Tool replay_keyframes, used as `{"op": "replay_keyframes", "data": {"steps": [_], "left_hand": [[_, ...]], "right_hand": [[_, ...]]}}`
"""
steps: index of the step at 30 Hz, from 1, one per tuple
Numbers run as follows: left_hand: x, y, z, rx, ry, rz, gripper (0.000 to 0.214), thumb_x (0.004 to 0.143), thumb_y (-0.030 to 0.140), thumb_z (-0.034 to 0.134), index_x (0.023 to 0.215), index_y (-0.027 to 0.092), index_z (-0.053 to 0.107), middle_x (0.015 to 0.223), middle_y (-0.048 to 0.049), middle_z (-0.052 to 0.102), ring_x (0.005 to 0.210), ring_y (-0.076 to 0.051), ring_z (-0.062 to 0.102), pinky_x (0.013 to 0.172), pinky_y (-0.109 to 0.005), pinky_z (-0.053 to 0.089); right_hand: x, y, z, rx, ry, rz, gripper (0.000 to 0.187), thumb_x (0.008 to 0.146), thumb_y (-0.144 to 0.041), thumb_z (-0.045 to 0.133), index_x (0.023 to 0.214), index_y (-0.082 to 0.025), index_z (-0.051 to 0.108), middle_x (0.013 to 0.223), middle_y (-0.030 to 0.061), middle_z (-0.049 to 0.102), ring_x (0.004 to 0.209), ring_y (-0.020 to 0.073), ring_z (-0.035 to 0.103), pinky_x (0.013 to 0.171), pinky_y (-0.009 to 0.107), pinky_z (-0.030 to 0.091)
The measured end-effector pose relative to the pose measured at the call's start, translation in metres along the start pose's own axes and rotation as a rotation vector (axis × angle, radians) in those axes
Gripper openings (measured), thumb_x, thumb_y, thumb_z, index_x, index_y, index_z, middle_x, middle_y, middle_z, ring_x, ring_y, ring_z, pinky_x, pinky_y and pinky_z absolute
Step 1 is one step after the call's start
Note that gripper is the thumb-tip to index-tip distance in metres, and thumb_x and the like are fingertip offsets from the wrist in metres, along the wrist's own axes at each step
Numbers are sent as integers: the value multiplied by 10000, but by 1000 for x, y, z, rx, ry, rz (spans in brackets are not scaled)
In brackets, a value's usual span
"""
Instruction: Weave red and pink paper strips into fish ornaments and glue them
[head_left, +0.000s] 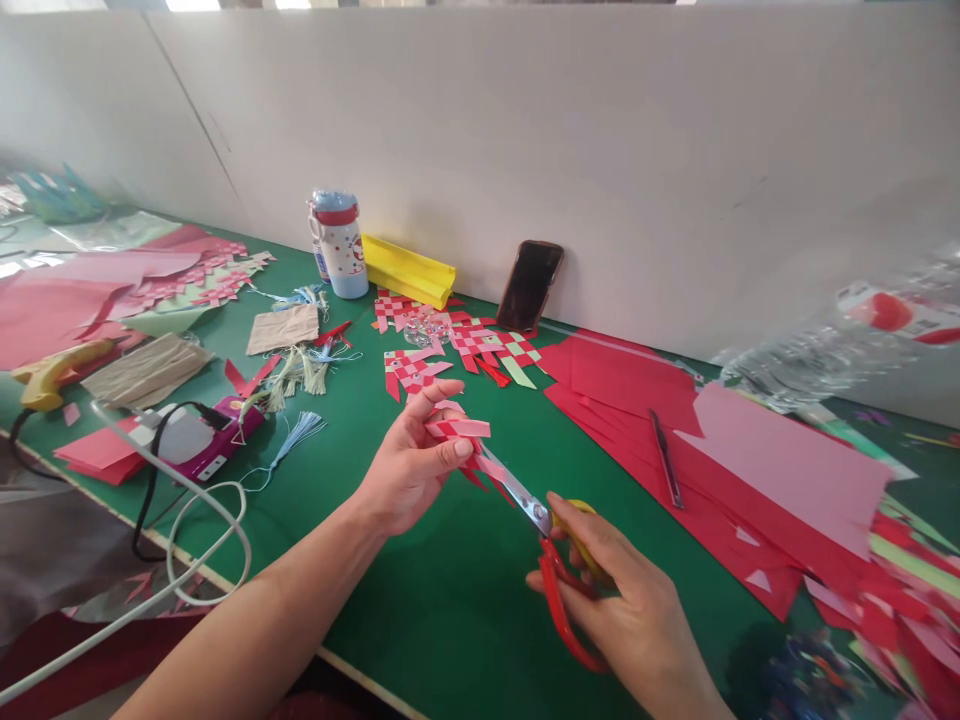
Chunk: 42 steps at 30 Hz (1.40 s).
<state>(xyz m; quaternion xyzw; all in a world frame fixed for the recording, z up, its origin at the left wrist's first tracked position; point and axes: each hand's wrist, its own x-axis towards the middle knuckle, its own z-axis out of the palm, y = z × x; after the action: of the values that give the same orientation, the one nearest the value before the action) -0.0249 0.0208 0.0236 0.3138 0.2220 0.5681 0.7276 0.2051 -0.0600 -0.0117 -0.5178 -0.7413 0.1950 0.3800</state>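
Between the thumb and fingers of my left hand [420,460] is a small woven paper piece [459,430] in pink and red, its loose strips pointing right. My right hand [626,585] grips a pair of scissors [553,570] with one red and one yellow handle. The scissor blades reach up-left to the strips of the woven piece; their tips are hidden behind or among the paper. Just beyond my left hand, several finished-looking checkered paper fish [480,342] lie on the green table [420,620].
To the right are red paper sheets [607,385], a craft knife [664,458] and a plastic bottle [847,330]. A phone [529,285] leans on the wall. Leftward are a flask [341,245], tassels [296,440], a glue gun [64,372] and a power strip [217,440] with cables.
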Motion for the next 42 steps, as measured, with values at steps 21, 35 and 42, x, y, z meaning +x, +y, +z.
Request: {"op": "replay_keyframes", "data": {"steps": [21,35,42], "left_hand": [[0,-3,-2,-94,-14,-30,582,715,72,785,1226,218,548,748,29,648,693,-96,642,705,-229,541],[-1,-2,1,-100,7,-68,642,699,84,800,1266,205,523,699,37,665,642,-94,640,692,-225,534],[-2,-1,3,-91,25,-89,649,680,107,819,1252,205,529,707,39,676,637,-106,653,695,-240,541]], "right_hand": [[-2,2,7,194,-14,141,507,795,-398,741,1283,-301,644,978,18,671,608,112,623,603,211,626],[-4,-4,13,222,55,216,445,775,-379,733,1210,-294,692,963,9,666,627,109,650,655,202,629],[-4,-1,13,222,31,206,462,795,-384,723,1247,-308,667,1016,21,667,633,115,674,662,208,633]]}}
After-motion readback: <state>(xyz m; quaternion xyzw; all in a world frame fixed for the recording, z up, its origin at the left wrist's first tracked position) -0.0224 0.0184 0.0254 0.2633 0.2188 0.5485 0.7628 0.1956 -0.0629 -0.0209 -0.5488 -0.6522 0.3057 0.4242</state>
